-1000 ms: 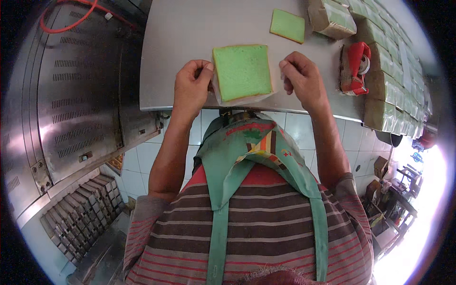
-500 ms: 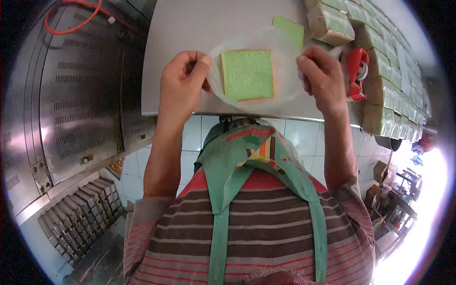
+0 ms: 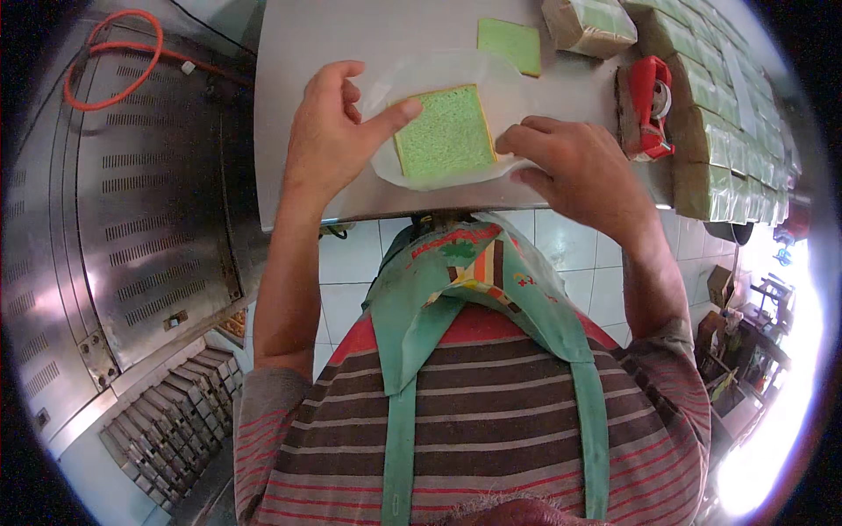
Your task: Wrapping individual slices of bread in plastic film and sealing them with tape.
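A square stack of green sliced bread [image 3: 445, 131] with thin brown crust lies at the table's front. Around it spreads a translucent plastic bag [image 3: 412, 73]; whether the bread is inside or on top I cannot tell. My left hand [image 3: 331, 131] is open at the bread's left, its thumb reaching to the upper left corner. On the other side, my right hand [image 3: 574, 167] has bent fingers closed at the plastic's right edge, close beside the bread. A single loose green slice [image 3: 510, 46] lies farther back on the table.
Wrapped green loaves [image 3: 732, 158] are stacked in rows along the right, with one wrapped loaf [image 3: 592, 24] apart from them. A red tape dispenser [image 3: 651, 107] stands by the stack. To the left are a steel cabinet [image 3: 140, 193], an orange hose [image 3: 114, 46] and metal pans [image 3: 180, 408].
Both hands have let the spread plastic sink lower. The left thumb has opened out over the bread, and my right hand has moved left to the bread's edge. The bread has turned slightly.
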`<act>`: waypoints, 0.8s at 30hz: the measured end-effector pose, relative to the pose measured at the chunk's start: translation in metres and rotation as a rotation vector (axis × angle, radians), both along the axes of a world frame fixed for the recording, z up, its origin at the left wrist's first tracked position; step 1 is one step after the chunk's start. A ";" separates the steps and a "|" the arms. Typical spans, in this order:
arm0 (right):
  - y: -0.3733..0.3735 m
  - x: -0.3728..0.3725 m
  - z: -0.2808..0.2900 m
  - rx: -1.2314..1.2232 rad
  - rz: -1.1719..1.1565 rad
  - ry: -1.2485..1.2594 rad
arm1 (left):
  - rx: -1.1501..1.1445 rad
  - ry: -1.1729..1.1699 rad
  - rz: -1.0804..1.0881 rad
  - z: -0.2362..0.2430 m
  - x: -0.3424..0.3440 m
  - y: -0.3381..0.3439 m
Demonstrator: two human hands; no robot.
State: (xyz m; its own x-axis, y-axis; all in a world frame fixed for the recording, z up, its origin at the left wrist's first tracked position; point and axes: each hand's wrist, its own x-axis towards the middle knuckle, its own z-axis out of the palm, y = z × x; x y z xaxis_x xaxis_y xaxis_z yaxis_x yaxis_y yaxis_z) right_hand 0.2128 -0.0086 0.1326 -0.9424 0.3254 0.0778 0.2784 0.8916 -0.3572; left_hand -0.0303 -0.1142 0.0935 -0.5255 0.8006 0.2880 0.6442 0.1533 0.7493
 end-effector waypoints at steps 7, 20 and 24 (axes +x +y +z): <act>0.005 0.004 0.014 -0.161 -0.070 0.249 | -0.238 -0.001 -0.094 0.025 -0.011 0.009; 0.021 0.005 0.007 -0.046 0.048 0.232 | -0.239 0.107 -0.057 0.030 -0.015 0.002; 0.020 -0.026 0.037 -0.203 -0.138 0.418 | -0.326 0.006 -0.039 0.032 -0.016 0.008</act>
